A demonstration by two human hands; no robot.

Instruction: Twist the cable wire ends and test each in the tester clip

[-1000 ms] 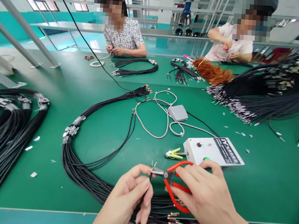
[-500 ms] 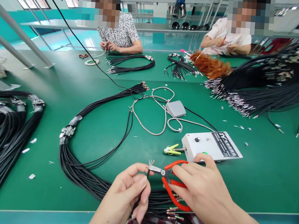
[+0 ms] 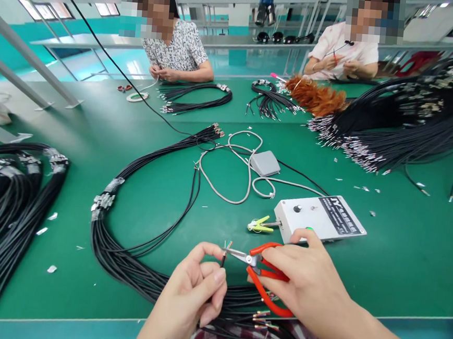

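Observation:
Between the thumb and fingers of my left hand [image 3: 196, 287] a black cable [image 3: 223, 260] is pinched upright, its end stripped to thin coloured wires [image 3: 229, 244]. My right hand [image 3: 308, 275] grips red-handled wire cutters [image 3: 269, 261]. Their blade tips lie at the base of the coloured wires, close to my left fingertip; whether the blades touch the wires is too small to tell. A bundle of black cables [image 3: 125, 258] curves across the table and passes behind and below my left hand. Several stripped cable ends [image 3: 264, 318] show between my hands at the table's front edge.
A white control box [image 3: 320, 218] with a yellow-green clip [image 3: 261, 224] stands beyond my right hand. Behind it lie a grey pedal [image 3: 265, 163] and looped cord. Cable heaps lie left [image 3: 16, 200] and right [image 3: 407, 116]. Two people sit opposite.
The cutters' blades have opened slightly and shifted a little lower on the wire end. My left hand keeps the cable in nearly the same place. The view has tilted slightly.

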